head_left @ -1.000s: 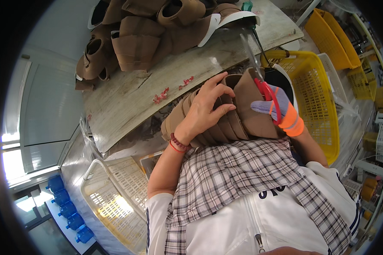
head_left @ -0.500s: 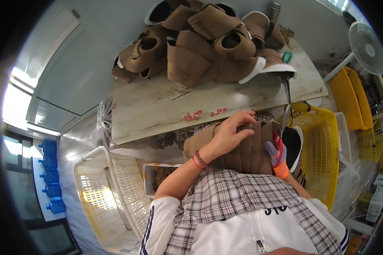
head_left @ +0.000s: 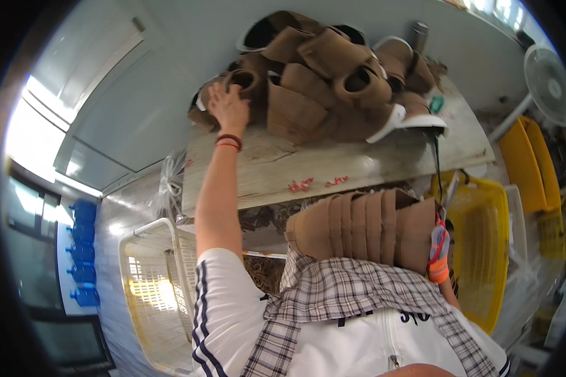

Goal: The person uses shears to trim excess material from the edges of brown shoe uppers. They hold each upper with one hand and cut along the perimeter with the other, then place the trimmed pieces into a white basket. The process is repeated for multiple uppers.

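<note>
Brown stack [head_left: 374, 229]: long axis left-right, tapered end left.
Left hand [head_left: 230, 108]: arm extended far, fingers spread on brown pile [head_left: 302, 103].
Right hand [head_left: 439, 257]: gripping red scissors [head_left: 442, 237], stack's right end.

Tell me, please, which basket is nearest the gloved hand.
The yellow basket just beside the gloved right hand; the white basket is off to the left, and the orange-yellow baskets are farther back, by the fan.
</note>
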